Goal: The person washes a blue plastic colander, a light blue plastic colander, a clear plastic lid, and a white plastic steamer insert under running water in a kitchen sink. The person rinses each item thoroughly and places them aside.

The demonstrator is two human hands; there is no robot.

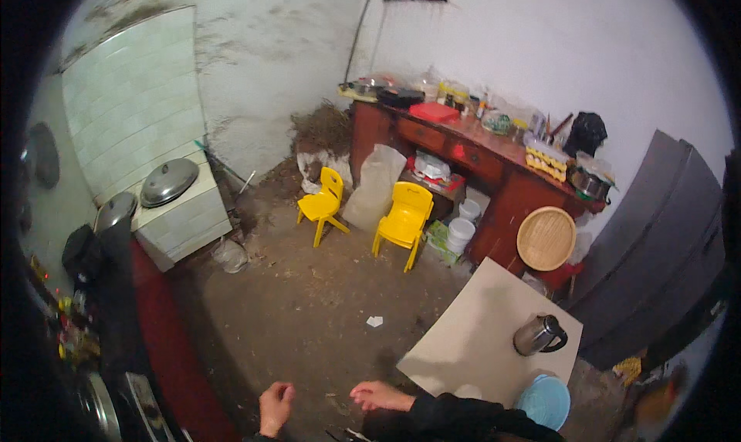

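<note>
Low in the picture, my left hand (276,408) is loosely curled over the bare floor (278,326), with nothing seen in it. My right hand (382,396) reaches in from a dark sleeve, its fingers pointing left, and it too looks empty. The hands are apart from each other. Nearest to my right hand is a beige-topped table (463,338). On it stand a steel electric kettle (534,335) with a black handle and, at the near corner, a light blue plastic basin (544,403), partly covered by my sleeve.
Two yellow plastic chairs (403,213) stand ahead, before a cluttered red wooden desk (480,146). A round wooden tray (546,239) leans at its end. Left are a tiled stove (185,216) with a metal lid (169,181) and a dark red-edged counter (162,326). A grey refrigerator (642,251) stands right.
</note>
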